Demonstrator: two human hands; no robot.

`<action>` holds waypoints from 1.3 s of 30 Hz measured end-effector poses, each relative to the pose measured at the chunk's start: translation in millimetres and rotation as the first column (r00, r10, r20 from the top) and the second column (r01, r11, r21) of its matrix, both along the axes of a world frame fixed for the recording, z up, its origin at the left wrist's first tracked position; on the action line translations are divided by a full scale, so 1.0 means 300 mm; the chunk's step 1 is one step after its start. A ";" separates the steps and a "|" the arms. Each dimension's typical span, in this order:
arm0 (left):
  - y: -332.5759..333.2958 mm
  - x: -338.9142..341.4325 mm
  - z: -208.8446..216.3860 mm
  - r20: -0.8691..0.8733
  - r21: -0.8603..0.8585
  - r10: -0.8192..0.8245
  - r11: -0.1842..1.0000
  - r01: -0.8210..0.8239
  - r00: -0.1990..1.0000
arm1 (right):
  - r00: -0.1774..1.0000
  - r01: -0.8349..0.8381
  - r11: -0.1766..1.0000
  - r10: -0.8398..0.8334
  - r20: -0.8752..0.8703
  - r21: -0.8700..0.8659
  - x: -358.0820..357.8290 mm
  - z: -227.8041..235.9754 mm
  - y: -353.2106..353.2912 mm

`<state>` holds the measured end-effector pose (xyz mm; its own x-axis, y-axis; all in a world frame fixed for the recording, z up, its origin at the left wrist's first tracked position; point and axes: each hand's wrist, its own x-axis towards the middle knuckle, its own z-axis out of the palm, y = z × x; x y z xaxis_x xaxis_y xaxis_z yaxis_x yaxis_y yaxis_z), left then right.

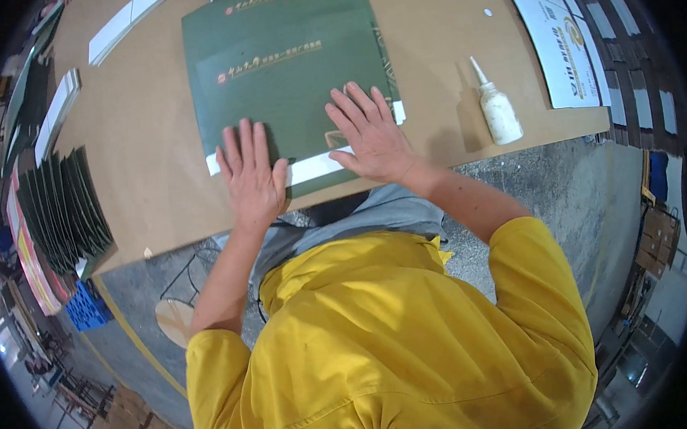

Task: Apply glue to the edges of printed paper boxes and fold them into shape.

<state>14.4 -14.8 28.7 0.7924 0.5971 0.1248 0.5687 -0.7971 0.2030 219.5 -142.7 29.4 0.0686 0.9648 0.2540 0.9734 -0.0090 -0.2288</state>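
Note:
A dark green printed sheet of card (pixel 275 101) with gold lettering lies on the brown table in front of me. Across its near end runs a white strip (pixel 310 168), with a narrow green band on the side closest to me. My left hand (pixel 250 173) rests on the card's near left corner, fingers stretched out and pointing away. At the near right corner my right hand (pixel 372 135) lies flat with its fingers spread. Both palms cover parts of the white strip, and neither hand grips anything.
A white squeeze bottle (pixel 500 115) with a pointed nozzle stands to the right, near the table edge. Printed white sheets (pixel 556 48) lie beyond it. At the left are white strips (pixel 57 113) and a row of folded dark green pieces (pixel 62 204). Below sits a blue crate (pixel 88 307).

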 end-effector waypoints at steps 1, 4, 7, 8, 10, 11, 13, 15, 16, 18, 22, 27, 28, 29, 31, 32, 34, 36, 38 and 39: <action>0.001 0.005 -0.005 0.015 0.005 -0.013 1.000 0.013 1.000 | 1.000 0.013 1.000 -0.013 0.015 0.005 -0.001 0.001 0.004; 0.018 -0.004 -0.030 0.024 -0.036 -0.054 0.998 0.054 0.998 | 0.998 0.054 0.982 -0.045 0.051 -0.180 -0.001 -0.010 0.013; 0.046 -0.046 -0.011 -0.091 -0.046 -0.227 0.974 0.224 0.970 | 0.999 -0.040 0.987 0.041 0.004 -0.157 0.011 -0.015 0.000; 0.044 -0.046 -0.007 -0.091 -0.050 -0.217 0.976 0.213 0.972 | 1.000 -0.027 0.992 0.025 -0.014 -0.120 0.000 -0.021 0.001; 0.037 -0.045 -0.003 -0.101 0.000 -0.168 0.986 0.169 0.981 | 1.000 0.028 0.997 -0.028 0.006 -0.066 -0.007 -0.025 0.008; 0.034 -0.043 -0.001 -0.103 0.037 -0.149 0.988 0.153 0.983 | 0.998 0.065 0.998 -0.065 0.010 -0.014 -0.010 -0.027 0.008; 0.041 -0.049 -0.010 -0.045 0.040 -0.118 0.992 0.120 0.992 | 0.992 0.130 0.990 -0.130 -0.001 0.054 -0.006 -0.028 0.011; 0.054 -0.068 -0.032 0.001 0.044 -0.071 0.997 0.071 0.997 | 0.961 0.278 0.937 -0.268 -0.075 0.211 0.011 -0.040 -0.005; 0.070 -0.094 -0.046 0.193 -0.040 -0.115 0.991 0.125 0.974 | 0.954 0.289 0.919 -0.253 -0.162 0.269 0.017 0.001 -0.028; 0.079 -0.114 -0.033 0.494 -0.102 -0.116 0.976 0.190 0.862 | 0.906 0.415 0.848 -0.416 -0.070 0.329 0.099 0.011 -0.139; 0.092 -0.218 0.003 0.559 -0.201 -0.098 0.947 0.249 0.823 | 0.675 0.660 0.583 -0.737 -0.034 0.474 0.392 0.050 -0.444; 0.092 -0.190 -0.008 0.502 -0.119 -0.090 0.978 0.172 0.860 | 0.642 0.755 0.631 -0.661 -0.388 0.176 0.443 -0.037 -0.551; 0.090 -0.181 -0.016 0.554 -0.136 -0.032 0.982 0.129 0.832 | 0.630 0.771 0.600 -0.665 -0.402 0.215 0.435 -0.049 -0.539; 0.086 -0.171 -0.024 0.557 -0.136 -0.025 0.983 0.121 0.830 | 0.637 0.765 0.606 -0.659 -0.400 0.218 0.434 -0.051 -0.534; 0.083 -0.155 -0.040 0.541 -0.231 0.146 0.973 -0.020 0.828 | 0.452 0.862 0.478 -0.574 -0.682 0.169 0.407 -0.022 -0.495; 0.079 -0.149 -0.047 0.552 -0.245 0.184 0.968 -0.053 0.813 | 0.458 0.858 0.484 -0.571 -0.681 0.172 0.404 -0.016 -0.489; 0.071 -0.124 -0.052 0.534 -0.241 0.226 0.964 -0.110 0.815 | 0.188 0.923 0.371 -0.195 -0.963 0.105 0.395 0.002 -0.482; 0.066 -0.100 -0.049 0.472 -0.261 0.317 0.942 -0.212 0.823 | -0.013 0.850 0.522 0.150 -0.989 0.068 0.367 0.055 -0.489; 0.073 -0.086 -0.045 0.427 -0.262 0.351 0.930 -0.257 0.834 | -0.320 0.748 0.659 0.464 -0.826 0.081 0.274 0.161 -0.436; 0.075 -0.079 -0.045 0.382 -0.258 0.373 0.922 -0.290 0.846 | -0.320 0.744 0.663 0.461 -0.828 0.081 0.237 0.185 -0.408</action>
